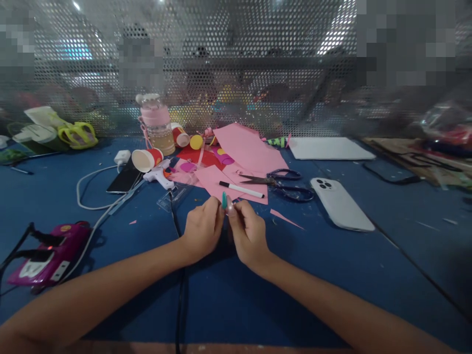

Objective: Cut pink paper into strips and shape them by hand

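My left hand (204,227) and my right hand (251,232) meet just above the blue table, fingers curled and thumbs side by side. Both are closed in a pinch. A small glossy teal shape (224,200) shows at the thumb tips; I cannot tell whether it is a held piece or a fingernail. Whatever else lies between the fingers is hidden. Just beyond the hands are pink paper sheets (212,181), with a white marker with a black cap (241,189) on top. Scissors with dark blue handles (273,182) lie open at the right of the paper.
A white phone (341,204) lies at right, near a white sheet stack (330,148). Left are a glue gun (159,176), a tipped paper cup (147,160), a bottle (157,125), a black phone (125,176) and a purple power strip (55,253). Perforated metal (236,64) stands behind.
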The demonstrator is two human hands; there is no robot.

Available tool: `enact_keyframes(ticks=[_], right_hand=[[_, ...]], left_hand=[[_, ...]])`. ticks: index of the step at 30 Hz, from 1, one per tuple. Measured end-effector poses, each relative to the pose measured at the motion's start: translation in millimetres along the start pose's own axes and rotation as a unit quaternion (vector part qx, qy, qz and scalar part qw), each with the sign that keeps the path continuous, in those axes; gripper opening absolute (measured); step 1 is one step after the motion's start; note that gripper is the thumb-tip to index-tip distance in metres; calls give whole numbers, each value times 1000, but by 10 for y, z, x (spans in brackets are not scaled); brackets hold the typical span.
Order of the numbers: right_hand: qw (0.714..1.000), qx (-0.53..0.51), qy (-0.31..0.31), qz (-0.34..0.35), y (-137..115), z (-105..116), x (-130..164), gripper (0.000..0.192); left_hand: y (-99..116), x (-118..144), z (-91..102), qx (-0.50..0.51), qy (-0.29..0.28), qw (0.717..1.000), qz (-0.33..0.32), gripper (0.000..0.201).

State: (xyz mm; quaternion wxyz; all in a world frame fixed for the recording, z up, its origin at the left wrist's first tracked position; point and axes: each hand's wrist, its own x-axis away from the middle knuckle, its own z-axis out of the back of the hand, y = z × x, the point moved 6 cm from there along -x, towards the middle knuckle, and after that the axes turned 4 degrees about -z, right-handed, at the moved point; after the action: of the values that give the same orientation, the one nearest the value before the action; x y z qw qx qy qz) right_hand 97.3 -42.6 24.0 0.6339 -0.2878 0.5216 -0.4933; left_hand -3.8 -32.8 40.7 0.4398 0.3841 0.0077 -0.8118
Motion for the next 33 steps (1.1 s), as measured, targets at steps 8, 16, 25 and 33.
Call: enact_keyframes(ticks=[8, 16, 25, 33], right_hand=[[994, -83, -48, -55, 92, -66, -55, 28], [953, -239, -110, -152, 162, -173, -70, 31], [975, -176, -76, -108, 151, -96, -96, 32], [965, -213, -72, -137, 160, -118, -105, 32]], left_hand=[[16, 15, -9, 55, -8, 998, -20, 25], [-45, -12, 16, 184, 16, 983, 13, 26], [-88, -13, -50, 264, -6, 963, 52, 26], [-223, -8, -98, 272, 4, 949, 157, 26]])
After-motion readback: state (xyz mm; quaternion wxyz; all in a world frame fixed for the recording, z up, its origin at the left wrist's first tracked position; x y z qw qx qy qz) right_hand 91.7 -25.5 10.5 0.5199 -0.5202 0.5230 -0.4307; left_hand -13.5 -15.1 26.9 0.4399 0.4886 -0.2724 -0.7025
